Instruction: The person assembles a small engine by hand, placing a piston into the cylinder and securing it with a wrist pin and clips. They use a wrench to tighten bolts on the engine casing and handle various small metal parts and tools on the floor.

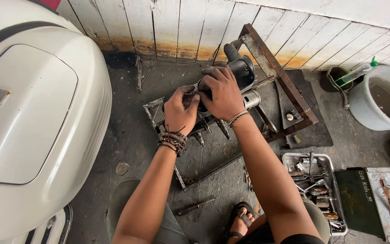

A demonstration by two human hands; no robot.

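Head view: right hand [224, 92] clamps over the top of a dark engine part [240, 72] with a chrome cylinder, which sits in a rusty metal frame [290, 88] at the centre of the floor. Left hand [180, 108] pinches closed on the part's near edge (what the fingertips hold is hidden). At four o'clock, a metal tray [286, 158] holds bolts and sockets. At two o'clock, a grey bucket [362, 106] holds murky liquid.
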